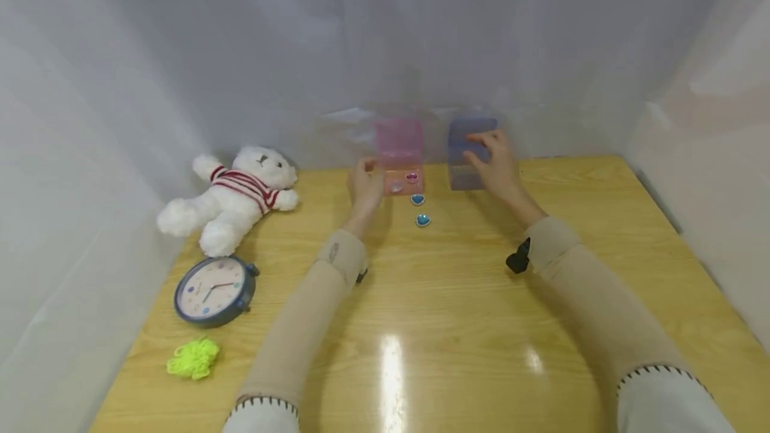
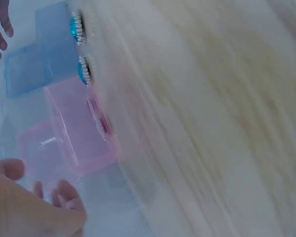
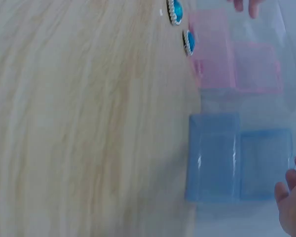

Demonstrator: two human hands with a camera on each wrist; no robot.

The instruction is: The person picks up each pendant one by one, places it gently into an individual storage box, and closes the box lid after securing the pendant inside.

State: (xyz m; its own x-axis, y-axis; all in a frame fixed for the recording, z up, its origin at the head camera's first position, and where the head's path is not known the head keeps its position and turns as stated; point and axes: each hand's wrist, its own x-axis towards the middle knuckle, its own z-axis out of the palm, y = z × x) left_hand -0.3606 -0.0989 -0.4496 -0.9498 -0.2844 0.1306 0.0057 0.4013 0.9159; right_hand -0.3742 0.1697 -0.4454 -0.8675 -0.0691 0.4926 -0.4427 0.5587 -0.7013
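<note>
A translucent pink box (image 1: 404, 183) stands at the back of the table with its lid raised. Inside it lie a pink gem (image 1: 412, 178) and a pale spot that I cannot make out. My left hand (image 1: 365, 187) is at the box's left side, fingers loosely bent, nothing seen in them. To the right stands a translucent blue box (image 3: 213, 158), its lid (image 3: 265, 164) also raised. My right hand (image 1: 498, 166) hovers by that lid with fingers spread and holds nothing. Two blue gems with beaded silver rims, one nearer (image 1: 423, 220) and one farther (image 1: 418, 200), lie before the pink box.
On the left lies a white teddy bear (image 1: 240, 189) in a striped top. Nearer are a blue-rimmed alarm clock (image 1: 214, 291) and a bundle of neon yellow yarn (image 1: 193, 358). A pale curtain (image 1: 289, 52) hangs right behind the wooden table (image 1: 445, 326).
</note>
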